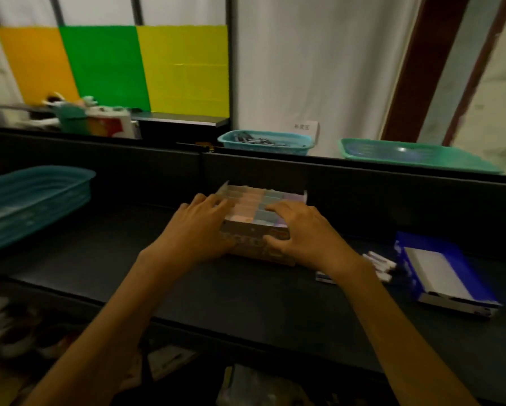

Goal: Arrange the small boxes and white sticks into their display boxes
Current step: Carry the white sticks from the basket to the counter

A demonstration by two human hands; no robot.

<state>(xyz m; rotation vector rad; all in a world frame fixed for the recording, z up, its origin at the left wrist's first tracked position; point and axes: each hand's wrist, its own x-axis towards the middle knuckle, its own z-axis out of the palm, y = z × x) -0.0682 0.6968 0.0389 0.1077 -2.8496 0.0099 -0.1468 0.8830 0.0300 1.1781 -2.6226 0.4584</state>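
Note:
A cardboard display box [254,244] stands in the middle of the black work surface, packed with rows of small pastel boxes [254,205]. My left hand [199,227] grips its left side, fingers lying over the top rows. My right hand [307,232] grips its right side, with the thumb on the front face and the fingers over the small boxes. To the right lie several white sticks [382,266], partly hidden by my right wrist. Beside them stands a blue display box [448,273] with a white panel.
A teal plastic tray [26,200] sits on the left of the black surface [245,288]. Behind the dark back wall stand a teal basket [266,142] of dark items and a green tray [415,155]. Clutter lies below the front edge.

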